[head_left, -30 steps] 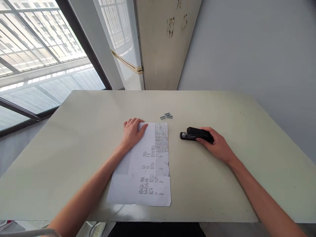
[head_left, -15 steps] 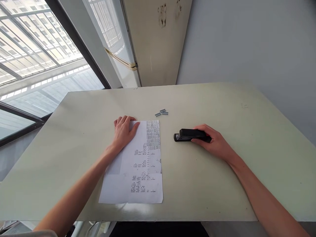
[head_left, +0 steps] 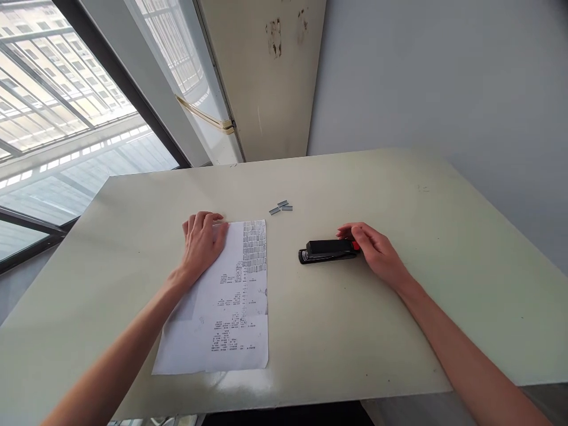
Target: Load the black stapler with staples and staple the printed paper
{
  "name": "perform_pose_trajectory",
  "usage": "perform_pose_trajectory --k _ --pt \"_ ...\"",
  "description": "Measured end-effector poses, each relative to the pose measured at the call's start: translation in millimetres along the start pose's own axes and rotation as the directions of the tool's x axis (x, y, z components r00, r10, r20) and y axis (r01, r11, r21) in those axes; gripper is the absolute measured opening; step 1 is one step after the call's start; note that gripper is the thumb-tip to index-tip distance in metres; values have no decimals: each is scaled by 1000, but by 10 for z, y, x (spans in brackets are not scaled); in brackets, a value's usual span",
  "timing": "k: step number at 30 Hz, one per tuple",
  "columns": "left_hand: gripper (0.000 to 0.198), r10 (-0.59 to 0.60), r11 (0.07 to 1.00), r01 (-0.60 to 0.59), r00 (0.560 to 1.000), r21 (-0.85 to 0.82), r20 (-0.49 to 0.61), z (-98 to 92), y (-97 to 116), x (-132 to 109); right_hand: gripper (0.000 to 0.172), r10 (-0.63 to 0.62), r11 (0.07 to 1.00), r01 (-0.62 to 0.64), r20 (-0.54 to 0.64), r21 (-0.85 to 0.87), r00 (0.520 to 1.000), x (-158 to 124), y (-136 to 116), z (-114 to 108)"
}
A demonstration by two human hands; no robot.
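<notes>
A white sheet of paper (head_left: pixel 231 322) with printed text lies on the table left of centre, its text upside down to me. My left hand (head_left: pixel 202 244) rests on its top left corner, the fingers curled over the far edge and the thumb on the paper. Right of the paper, a black stapler (head_left: pixel 331 248) with a red part at its back end lies on the table, its front pointing left. At that back end is my right hand (head_left: pixel 377 251), thumb and fingers apart, loosely beside the stapler and not wrapped round it. The fingertips are partly hidden behind it.
Several short strips of staples (head_left: pixel 281 206) lie beyond the paper. The pale table (head_left: pixel 355 331) ends at a near edge in front of me. Behind it stand a stained panel (head_left: pixel 266 89) and a grey wall (head_left: pixel 421 77); a window (head_left: pixel 53 89) is at the left.
My right hand has loosened its grip on the stapler and drawn back to its rear end, uncovering the red part. My left hand stays on the paper. The view has shifted slightly.
</notes>
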State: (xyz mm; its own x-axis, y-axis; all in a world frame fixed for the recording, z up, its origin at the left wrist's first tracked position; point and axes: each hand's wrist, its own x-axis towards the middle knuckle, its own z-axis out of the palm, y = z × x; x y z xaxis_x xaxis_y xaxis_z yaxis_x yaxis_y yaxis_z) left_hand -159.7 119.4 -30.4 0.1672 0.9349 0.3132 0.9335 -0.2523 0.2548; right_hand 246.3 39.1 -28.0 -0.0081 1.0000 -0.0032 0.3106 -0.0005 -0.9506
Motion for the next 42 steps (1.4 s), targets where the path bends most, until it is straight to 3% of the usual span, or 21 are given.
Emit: perform_pose_trajectory --k 3,5,8,12,14,16,20,22,24,28,30,35,38,40,42 --pt "35 49 999 -49 999 -12 6 -86 61 4 42 3 1000 -3 -34 -3 999 9 -11 17" --pt "34 110 993 -106 991 -58 75 -192 66 -17 41 -4 1000 4 -16 -21 1000 2 -19 13" --pt "38 216 973 -191 950 -129 225 -393 -37 -133 38 -63 988 76 100 -138 993 -18 -16 2" --pt "59 270 962 -231 896 -148 354 -613 -315 -467 36 -192 928 236 172 -288 966 -27 22 44" --pt "74 305 949 -257 890 -181 339 -661 -382 -666 31 -206 934 235 131 -271 970 -18 35 76" --pt "85 366 927 -307 864 -214 345 -663 -319 -838 30 -204 950 218 82 -224 975 -7 34 99" --pt "88 472 881 -409 776 -236 418 -537 206 -988 30 -189 970 171 -94 -170 978 -1 4 115" --pt "88 523 852 -454 745 -259 414 -407 579 -951 29 -214 964 169 -220 -205 952 -8 -12 118" --pt "86 556 830 -479 741 -284 376 -226 964 -851 26 -277 944 193 -326 -269 904 -16 -30 115" --pt "71 623 774 -524 728 -355 285 283 1740 -544 22 -417 883 253 -416 -394 808 -10 -86 58" --pt "68 625 763 -518 745 -388 234 588 2152 -386 21 -478 849 270 -440 -454 760 9 -111 4" --pt "67 717 593 -580 696 -559 38 1245 3108 -115 22 -593 771 276 -490 -574 639 58 -101 -155" --pt "63 686 582 -540 728 -608 10 1344 3331 -78 20 -656 721 300 -477 -625 585 68 -87 -256" --pt "57 694 549 -555 719 -626 -29 1261 3253 -112 22 -657 729 303 -504 -614 560 73 -89 -304" --pt "49 691 504 -552 719 -664 -75 1098 3029 -177 26 -630 763 300 -555 -572 544 80 -90 -320"
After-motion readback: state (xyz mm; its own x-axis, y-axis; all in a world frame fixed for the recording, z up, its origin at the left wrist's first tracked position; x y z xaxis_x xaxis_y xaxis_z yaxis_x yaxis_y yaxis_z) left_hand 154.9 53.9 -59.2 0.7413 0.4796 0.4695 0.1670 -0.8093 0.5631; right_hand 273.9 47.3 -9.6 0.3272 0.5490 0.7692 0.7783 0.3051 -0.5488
